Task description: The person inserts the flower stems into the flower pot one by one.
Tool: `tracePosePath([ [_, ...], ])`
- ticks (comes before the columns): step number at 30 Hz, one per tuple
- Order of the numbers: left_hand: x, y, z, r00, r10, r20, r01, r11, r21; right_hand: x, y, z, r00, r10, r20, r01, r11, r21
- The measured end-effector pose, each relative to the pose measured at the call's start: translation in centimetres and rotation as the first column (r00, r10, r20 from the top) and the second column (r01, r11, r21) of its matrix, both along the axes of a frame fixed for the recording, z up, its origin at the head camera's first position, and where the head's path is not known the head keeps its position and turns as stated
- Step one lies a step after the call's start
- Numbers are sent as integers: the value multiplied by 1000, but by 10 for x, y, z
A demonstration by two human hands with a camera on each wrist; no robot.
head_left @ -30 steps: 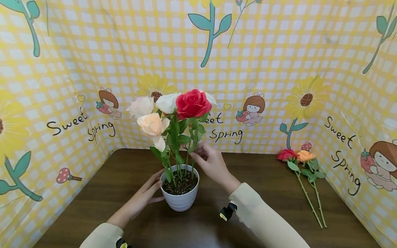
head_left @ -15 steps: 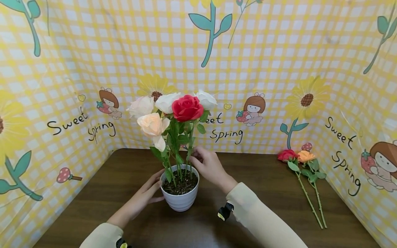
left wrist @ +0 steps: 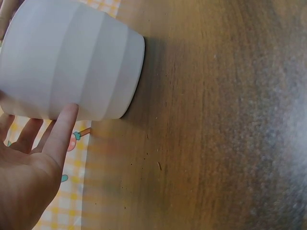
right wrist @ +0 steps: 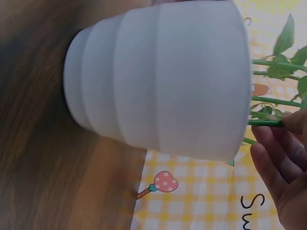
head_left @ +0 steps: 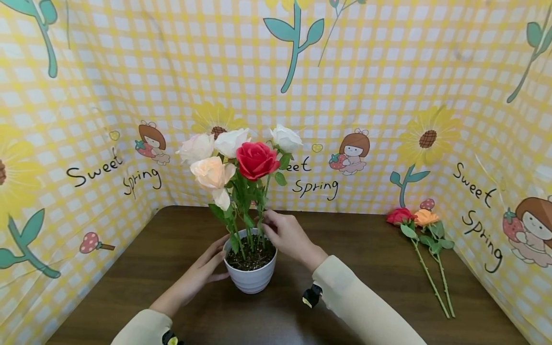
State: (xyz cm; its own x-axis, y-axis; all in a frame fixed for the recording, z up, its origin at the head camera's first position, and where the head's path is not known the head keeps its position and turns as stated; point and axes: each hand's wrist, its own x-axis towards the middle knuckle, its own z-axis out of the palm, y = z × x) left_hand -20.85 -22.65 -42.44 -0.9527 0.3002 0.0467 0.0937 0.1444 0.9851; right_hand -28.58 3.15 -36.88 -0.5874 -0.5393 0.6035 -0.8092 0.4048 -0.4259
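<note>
A white ribbed flowerpot (head_left: 251,279) full of dark soil stands on the brown table. The right hand (head_left: 291,237) is over the pot's right rim, pinching the green stem (right wrist: 266,123) of a red rose (head_left: 257,160) between thumb and fingers. Beside that bloom rise a peach rose (head_left: 211,173), a pale pink rose (head_left: 196,149) and two white roses (head_left: 231,142), their stems in the pot. On the pot's left side rests the left hand (head_left: 204,266), its fingers nearly straight against the wall in the left wrist view.
Towards the table's right edge lie a loose red rose (head_left: 400,215) and an orange rose (head_left: 426,217), stems pointing to the front. A yellow checked cloth (head_left: 366,86) with printed figures encloses the back and sides of the table (head_left: 353,249).
The right hand has moved down and slightly left with the red rose, whose bloom now sits lower and shows more of the white rose behind. The left hand and pot have stayed put.
</note>
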Motion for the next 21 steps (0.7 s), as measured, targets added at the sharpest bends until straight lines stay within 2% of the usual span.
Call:
tracePosePath([
  [6,0,0,1,1000,-1,0,1,1000,2,0,-1,-1,1000,-8,-28,9,1000,24],
  [21,-4,-2,-6,1000,12,11,-12,1000,-1,1,0,-9,998,20,57,-20,1000,1],
])
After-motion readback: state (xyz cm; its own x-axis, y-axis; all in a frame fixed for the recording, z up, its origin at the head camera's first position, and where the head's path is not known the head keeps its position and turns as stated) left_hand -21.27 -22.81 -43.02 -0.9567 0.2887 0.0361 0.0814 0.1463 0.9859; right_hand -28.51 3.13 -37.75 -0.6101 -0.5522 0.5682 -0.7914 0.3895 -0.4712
